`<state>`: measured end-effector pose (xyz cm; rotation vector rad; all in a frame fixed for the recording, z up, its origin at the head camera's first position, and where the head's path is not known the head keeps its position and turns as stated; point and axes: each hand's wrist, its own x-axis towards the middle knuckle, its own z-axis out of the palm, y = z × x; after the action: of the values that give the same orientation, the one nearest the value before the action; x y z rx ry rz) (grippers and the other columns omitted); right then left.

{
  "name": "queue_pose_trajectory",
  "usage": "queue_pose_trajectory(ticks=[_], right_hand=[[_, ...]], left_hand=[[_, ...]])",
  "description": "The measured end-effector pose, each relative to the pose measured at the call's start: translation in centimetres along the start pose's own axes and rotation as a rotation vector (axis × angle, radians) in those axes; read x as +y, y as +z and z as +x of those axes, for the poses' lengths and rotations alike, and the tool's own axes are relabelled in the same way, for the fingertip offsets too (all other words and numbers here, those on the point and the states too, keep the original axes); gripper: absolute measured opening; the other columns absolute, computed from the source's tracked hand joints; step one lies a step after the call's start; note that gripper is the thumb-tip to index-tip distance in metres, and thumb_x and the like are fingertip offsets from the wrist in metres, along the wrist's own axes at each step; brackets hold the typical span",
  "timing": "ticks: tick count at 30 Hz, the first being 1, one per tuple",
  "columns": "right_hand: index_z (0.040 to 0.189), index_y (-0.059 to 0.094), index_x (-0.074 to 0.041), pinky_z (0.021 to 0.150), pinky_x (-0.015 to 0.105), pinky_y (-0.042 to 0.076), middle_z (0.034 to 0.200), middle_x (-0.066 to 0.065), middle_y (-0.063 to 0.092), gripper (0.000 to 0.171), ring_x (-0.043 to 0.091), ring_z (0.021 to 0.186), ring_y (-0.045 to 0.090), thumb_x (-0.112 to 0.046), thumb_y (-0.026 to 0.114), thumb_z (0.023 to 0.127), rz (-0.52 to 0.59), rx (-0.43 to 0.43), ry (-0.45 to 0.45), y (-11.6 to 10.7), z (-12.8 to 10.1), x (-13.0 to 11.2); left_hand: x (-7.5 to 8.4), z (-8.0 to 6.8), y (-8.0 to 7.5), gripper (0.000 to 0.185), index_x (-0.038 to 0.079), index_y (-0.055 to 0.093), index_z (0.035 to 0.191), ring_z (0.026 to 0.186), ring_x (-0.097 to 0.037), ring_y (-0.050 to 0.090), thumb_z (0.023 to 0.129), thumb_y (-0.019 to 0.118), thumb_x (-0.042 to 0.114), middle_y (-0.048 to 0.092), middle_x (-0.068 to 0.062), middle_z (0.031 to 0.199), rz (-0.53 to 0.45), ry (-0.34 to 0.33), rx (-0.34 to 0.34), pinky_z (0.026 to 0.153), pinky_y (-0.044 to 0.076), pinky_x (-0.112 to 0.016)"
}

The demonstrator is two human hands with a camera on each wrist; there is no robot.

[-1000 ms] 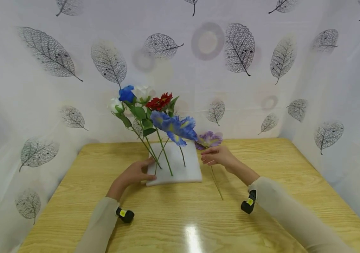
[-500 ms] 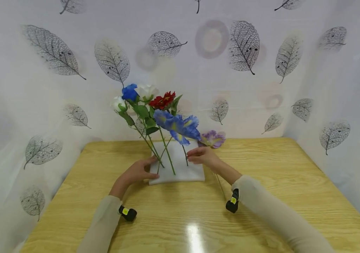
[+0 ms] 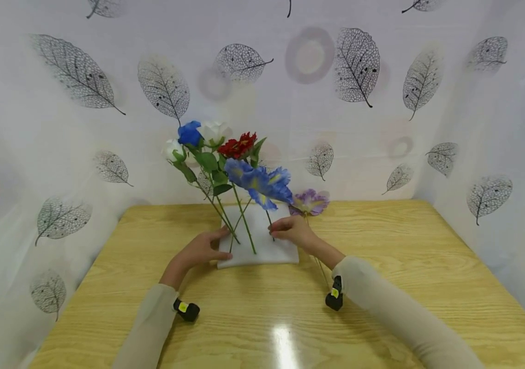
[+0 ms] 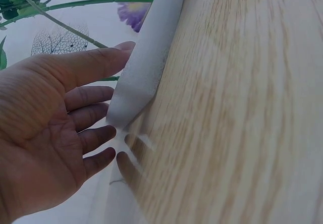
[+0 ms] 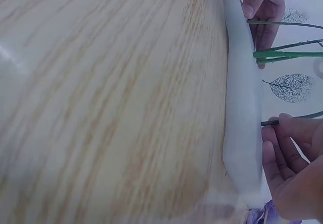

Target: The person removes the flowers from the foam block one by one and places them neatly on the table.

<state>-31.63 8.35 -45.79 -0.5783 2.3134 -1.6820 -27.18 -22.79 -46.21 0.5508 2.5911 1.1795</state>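
A white foam board (image 3: 262,251) lies on the table with several artificial flowers standing in it. My left hand (image 3: 200,254) rests on its left edge, thumb on top and fingers extended along the side in the left wrist view. My right hand (image 3: 294,231) pinches the lower stem of a blue iris (image 3: 258,182), just above the board. The right wrist view shows thumb and fingertips on that dark stem (image 5: 267,123), which meets the foam. A red flower (image 3: 238,146), a blue rose (image 3: 190,134) and white roses (image 3: 215,132) lean on the left side.
A purple flower (image 3: 310,201) lies on the wooden table (image 3: 382,246) right of the board, its stem partly behind my right wrist. A leaf-patterned curtain (image 3: 308,102) hangs behind and at both sides.
My right hand has moved left from beside the purple flower to the blue iris and now pinches its stem. The left hand has stayed on the board. The view has shifted slightly.
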Motion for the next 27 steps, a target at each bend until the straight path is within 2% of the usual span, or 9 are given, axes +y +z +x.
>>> queue_pose_trajectory(ticks=[5,9,14,20,27], right_hand=[[0.111,0.073,0.01,0.076,0.018,0.057,0.109,0.024,0.075,0.023,0.003,0.083,0.069,-0.001,0.073,0.091,-0.022,0.01,-0.006,0.17,0.09,0.12],[0.11,0.074,0.009,0.077,0.02,0.058,0.108,0.022,0.076,0.021,0.004,0.083,0.069,-0.002,0.073,0.092,-0.03,0.014,-0.005,0.3,0.13,0.12],[0.108,0.075,0.007,0.076,0.021,0.057,0.105,0.02,0.077,0.018,0.007,0.083,0.07,-0.002,0.072,0.093,-0.057,0.018,-0.017,0.49,0.05,0.0],[0.106,0.075,0.007,0.071,0.021,0.054,0.1,0.019,0.077,0.016,0.01,0.081,0.069,-0.002,0.071,0.093,-0.083,0.023,-0.032,0.62,-0.09,-0.24],[0.11,0.074,0.006,0.071,0.023,0.053,0.104,0.021,0.074,0.018,0.019,0.083,0.069,-0.004,0.069,0.095,-0.094,0.027,-0.034,0.58,-0.31,-0.77]], left_hand=[[0.01,0.06,-0.01,0.088,0.0,0.031,0.157,0.153,-0.041,0.026,0.09,0.08,0.03,0.028,-0.019,0.165,0.0,-0.009,-0.002,0.122,0.028,-0.058],[-0.02,0.18,-0.03,0.089,0.001,0.032,0.157,0.153,-0.041,0.026,0.089,0.08,0.032,0.029,-0.018,0.165,0.007,-0.016,-0.001,0.123,0.028,-0.057],[-0.1,0.21,-0.05,0.089,0.003,0.033,0.158,0.154,-0.039,0.026,0.088,0.081,0.032,0.029,-0.016,0.165,-0.003,-0.026,0.001,0.124,0.027,-0.056],[-0.13,0.15,0.01,0.089,0.0,0.032,0.157,0.153,-0.041,0.027,0.089,0.08,0.033,0.03,-0.019,0.164,0.022,-0.014,-0.001,0.122,0.028,-0.058],[-0.22,0.19,0.09,0.088,0.001,0.033,0.157,0.153,-0.041,0.026,0.09,0.08,0.033,0.029,-0.019,0.165,0.02,-0.014,-0.003,0.123,0.028,-0.058]])
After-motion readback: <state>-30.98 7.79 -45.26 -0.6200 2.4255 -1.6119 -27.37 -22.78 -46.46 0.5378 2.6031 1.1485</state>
